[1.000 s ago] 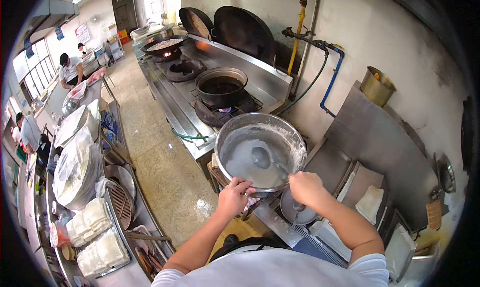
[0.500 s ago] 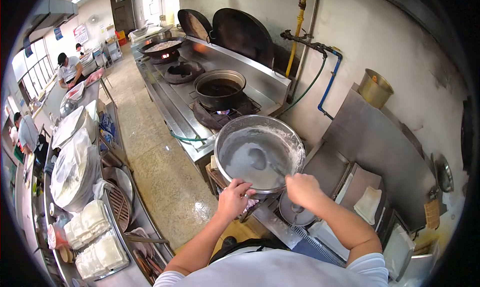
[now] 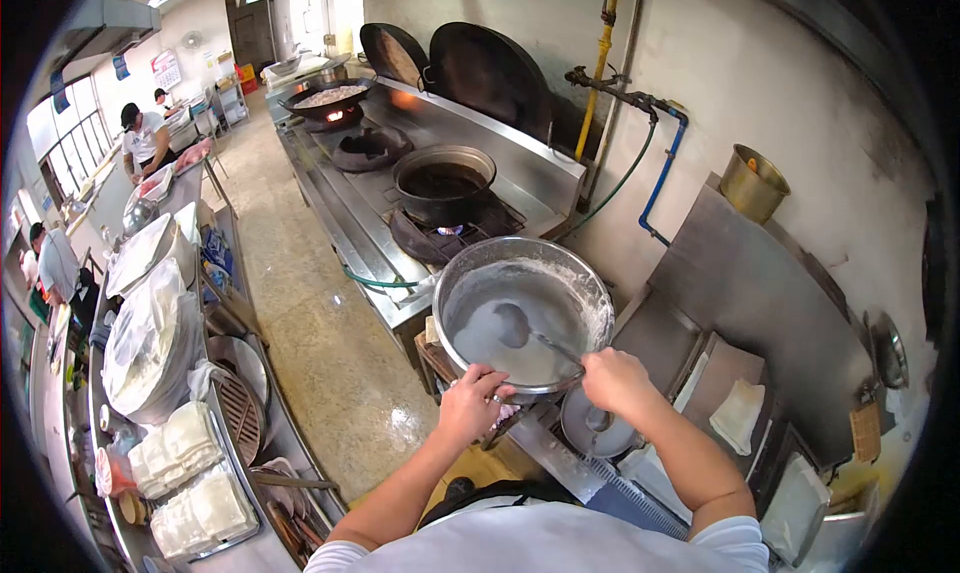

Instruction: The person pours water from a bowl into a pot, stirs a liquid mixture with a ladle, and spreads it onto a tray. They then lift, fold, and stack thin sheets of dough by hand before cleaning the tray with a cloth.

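In front of me stands a large metal bowl [image 3: 598, 285] holding a thin, pale grey-white liquid [image 3: 485, 338]. Its inner wall carries white streaks. My left hand [image 3: 474, 401] is closed over the near rim, steadying fingers on the edge. Inside my right hand [image 3: 615, 378], at the bowl's right side, is the handle of a ladle [image 3: 513, 325]; its round head sits in the liquid near the middle. Below my right hand, a shallow round pan [image 3: 575, 421] with another ladle [image 3: 598, 419] in it rests on the counter.
Beyond the bowl, a pot of dark liquid [image 3: 444, 181] sits over a lit burner; a wok [image 3: 325, 95] stands farther along the stove [image 3: 345, 218]. A brass-coloured pot [image 3: 755, 183] is on the right ledge. At left, a bench holds trays of white slabs [image 3: 205, 513]. Co-workers [image 3: 147, 138] stand far left.
My right hand has shifted slightly right and the ladle lies flatter, with more of its handle showing above the liquid. My left hand stays on the rim.
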